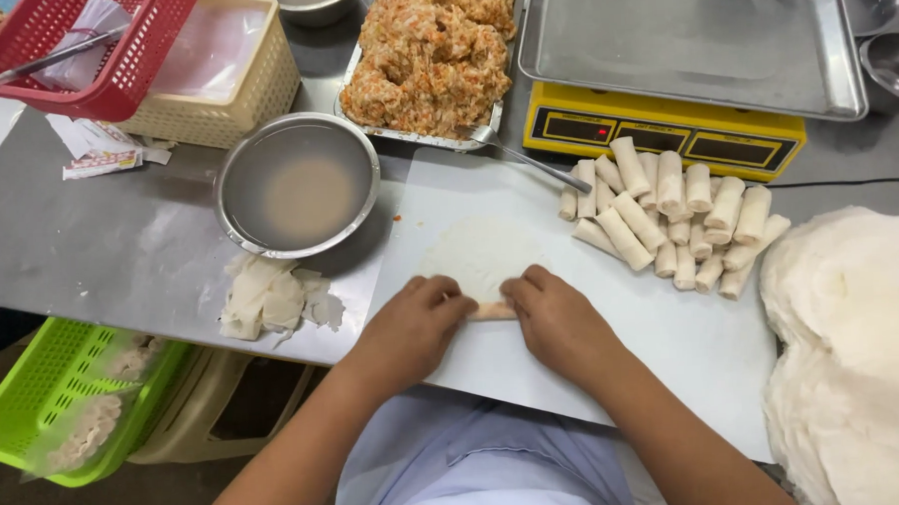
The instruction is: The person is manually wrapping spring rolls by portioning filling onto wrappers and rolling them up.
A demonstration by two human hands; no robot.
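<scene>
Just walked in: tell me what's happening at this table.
A person is rolling a spring roll on a white cutting board. The left hand and right hand press together on the near edge of a thin wrapper, folding it over a strip of filling. A pile of finished rolls lies to the right, a tray of filling mix and a bowl of liquid behind.

Single head-worn view, steeply down, close over the white board (672,344).

I see the wrapper (481,253) on the cutting board (672,344), finished rolls (667,215) piled to its right, the water bowl (298,185) left, the filling tray (431,59) behind, on the bench (101,245).
</scene>
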